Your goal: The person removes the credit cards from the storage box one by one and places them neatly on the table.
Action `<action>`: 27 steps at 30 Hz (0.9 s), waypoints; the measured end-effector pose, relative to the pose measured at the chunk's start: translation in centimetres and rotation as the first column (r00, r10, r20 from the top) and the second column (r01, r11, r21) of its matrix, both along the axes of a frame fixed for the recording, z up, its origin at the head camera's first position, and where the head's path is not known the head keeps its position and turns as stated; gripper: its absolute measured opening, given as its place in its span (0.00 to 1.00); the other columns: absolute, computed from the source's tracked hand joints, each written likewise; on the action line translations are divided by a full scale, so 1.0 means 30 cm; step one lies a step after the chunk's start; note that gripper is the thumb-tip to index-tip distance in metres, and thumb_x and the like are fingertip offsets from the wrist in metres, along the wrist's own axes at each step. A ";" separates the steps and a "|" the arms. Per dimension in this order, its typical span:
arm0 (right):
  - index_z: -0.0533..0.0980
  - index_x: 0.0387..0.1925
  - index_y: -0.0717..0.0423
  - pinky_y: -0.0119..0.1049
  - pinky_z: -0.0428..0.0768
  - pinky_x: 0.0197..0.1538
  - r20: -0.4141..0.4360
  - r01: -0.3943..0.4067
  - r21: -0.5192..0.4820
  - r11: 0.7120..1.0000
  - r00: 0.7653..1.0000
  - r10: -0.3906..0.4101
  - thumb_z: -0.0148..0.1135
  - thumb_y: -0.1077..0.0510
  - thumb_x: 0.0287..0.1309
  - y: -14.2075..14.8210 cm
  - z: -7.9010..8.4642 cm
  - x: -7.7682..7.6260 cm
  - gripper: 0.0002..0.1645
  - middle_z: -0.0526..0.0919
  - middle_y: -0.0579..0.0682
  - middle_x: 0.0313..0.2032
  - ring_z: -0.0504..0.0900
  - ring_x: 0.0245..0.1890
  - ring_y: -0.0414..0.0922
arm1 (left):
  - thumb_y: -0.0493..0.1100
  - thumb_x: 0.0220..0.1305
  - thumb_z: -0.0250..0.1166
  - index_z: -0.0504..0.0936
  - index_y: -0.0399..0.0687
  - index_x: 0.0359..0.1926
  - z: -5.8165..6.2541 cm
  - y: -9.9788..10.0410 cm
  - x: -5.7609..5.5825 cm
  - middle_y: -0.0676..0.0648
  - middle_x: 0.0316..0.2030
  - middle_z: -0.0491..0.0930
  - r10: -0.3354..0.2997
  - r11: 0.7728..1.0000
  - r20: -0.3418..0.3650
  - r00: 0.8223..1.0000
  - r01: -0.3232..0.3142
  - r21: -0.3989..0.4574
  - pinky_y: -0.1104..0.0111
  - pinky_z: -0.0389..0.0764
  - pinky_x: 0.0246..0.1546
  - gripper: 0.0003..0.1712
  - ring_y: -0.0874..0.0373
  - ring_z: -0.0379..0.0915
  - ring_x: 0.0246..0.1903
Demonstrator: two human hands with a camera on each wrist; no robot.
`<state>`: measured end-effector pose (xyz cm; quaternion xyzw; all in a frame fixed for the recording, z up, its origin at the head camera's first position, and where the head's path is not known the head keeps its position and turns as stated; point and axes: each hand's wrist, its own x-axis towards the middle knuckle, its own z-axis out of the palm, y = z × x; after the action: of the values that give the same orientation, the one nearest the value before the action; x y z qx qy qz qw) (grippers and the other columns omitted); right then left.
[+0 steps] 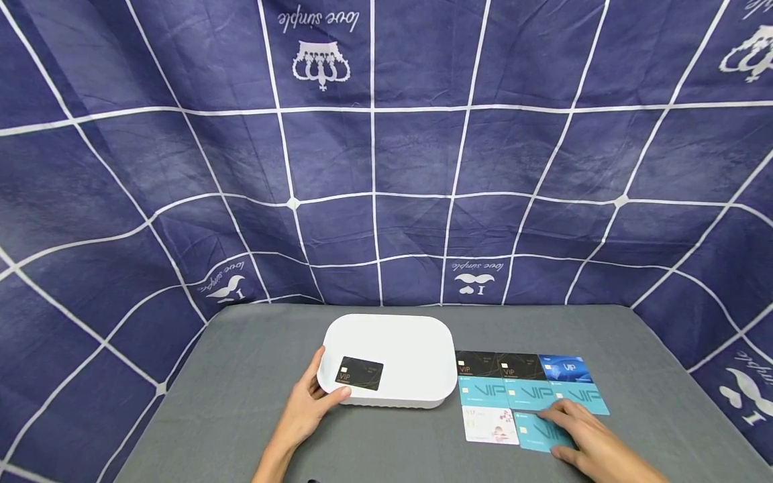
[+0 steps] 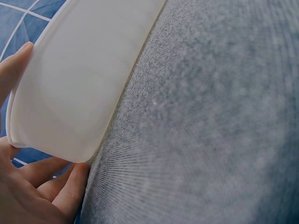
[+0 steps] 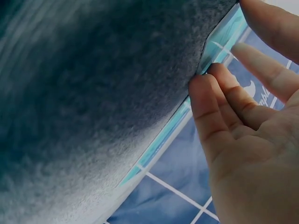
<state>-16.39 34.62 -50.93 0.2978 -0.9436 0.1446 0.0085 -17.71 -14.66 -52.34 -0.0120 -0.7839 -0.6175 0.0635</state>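
Observation:
A shallow white plastic box (image 1: pixel 417 394) stands on the grey cloth, and a black VIP card (image 1: pixel 360 373) lies in its front left part. My left hand (image 1: pixel 304 406) grips the box at its front left corner, thumb on the front rim. In the left wrist view, other fingers (image 2: pixel 72 191) reach to the base of its wall (image 2: pixel 70 88). Over on the right, my right hand (image 1: pixel 582 436) holds a teal VIP card (image 1: pixel 531 436) between thumb and fingertips. That card is at the cloth, right of a white flowered VIP card (image 1: pixel 490 425); the hand covers its right part.
Behind these lie two rows of cards: black cards (image 1: pixel 518 366) and a blue card (image 1: pixel 566 368) at the back, teal cards (image 1: pixel 483 392) in front of them. The grey cloth (image 1: pixel 241 376) ends at a blue checked curtain (image 1: pixel 410 154) behind and at both sides.

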 end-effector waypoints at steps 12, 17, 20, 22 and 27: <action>0.80 0.51 0.48 0.37 0.77 0.42 -0.103 0.025 -0.063 0.998 0.994 -0.032 0.78 0.54 0.44 -0.021 -0.002 0.012 0.28 0.73 0.36 0.46 0.72 0.44 0.36 | 0.38 0.55 0.76 0.50 0.39 0.77 -0.007 -0.001 -0.002 0.30 0.71 0.57 -0.015 0.999 0.010 1.000 0.015 0.037 0.63 0.72 0.57 0.57 0.40 0.63 0.64; 0.80 0.48 0.45 0.36 0.76 0.42 -0.158 0.031 -0.090 0.995 0.986 -0.045 0.80 0.55 0.39 -0.025 -0.002 0.014 0.29 0.73 0.34 0.45 0.72 0.44 0.35 | 0.39 0.55 0.76 0.49 0.37 0.77 -0.001 -0.001 -0.001 0.29 0.71 0.56 -0.017 1.000 0.010 1.000 0.017 0.022 0.56 0.70 0.59 0.57 0.39 0.62 0.65; 0.80 0.47 0.45 0.35 0.76 0.42 -0.186 0.028 -0.102 0.994 0.981 -0.046 0.81 0.56 0.37 -0.025 -0.006 0.015 0.30 0.73 0.34 0.45 0.72 0.44 0.35 | 0.39 0.55 0.76 0.49 0.38 0.77 0.000 -0.001 0.001 0.30 0.71 0.56 -0.014 1.000 0.018 1.000 0.014 0.025 0.54 0.69 0.60 0.57 0.39 0.62 0.65; 0.80 0.46 0.45 0.34 0.76 0.42 -0.195 0.025 -0.110 0.994 0.980 -0.046 0.81 0.57 0.36 -0.025 -0.010 0.014 0.30 0.73 0.34 0.44 0.72 0.44 0.35 | 0.39 0.55 0.76 0.49 0.37 0.77 0.000 0.000 0.001 0.30 0.71 0.56 -0.017 1.000 0.011 1.000 0.017 0.024 0.54 0.69 0.60 0.57 0.39 0.62 0.65; 0.81 0.45 0.47 0.36 0.76 0.41 -0.189 0.024 -0.115 0.993 0.981 -0.046 0.82 0.57 0.36 -0.026 -0.013 0.008 0.29 0.73 0.34 0.42 0.73 0.42 0.35 | 0.38 0.56 0.75 0.50 0.36 0.76 -0.003 0.000 -0.001 0.29 0.70 0.57 -0.021 1.000 -0.018 1.000 0.021 0.023 0.60 0.72 0.58 0.56 0.40 0.63 0.64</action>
<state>-16.16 33.84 -51.33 0.2926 -0.9339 0.1680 0.1183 -17.73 -14.67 -52.42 -0.0248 -0.7760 -0.6270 0.0641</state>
